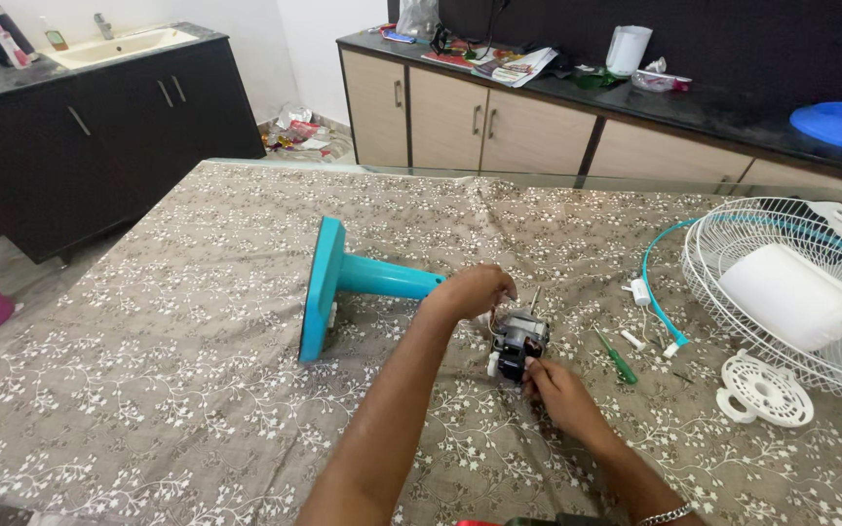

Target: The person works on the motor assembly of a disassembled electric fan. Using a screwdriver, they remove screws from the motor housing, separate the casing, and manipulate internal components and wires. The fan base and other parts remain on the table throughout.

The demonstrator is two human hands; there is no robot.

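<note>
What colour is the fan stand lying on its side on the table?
Teal, both the round base and the pole of the plastic fan stand; the head view shows it clearly.

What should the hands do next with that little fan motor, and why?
Probably pick up the green screwdriver lying beside it. The left hand steadies the fan motor where it meets the teal stand, and the right hand pinches the motor's lower edge with bare fingers. The motor looks still attached, so a tool seems needed.
</note>
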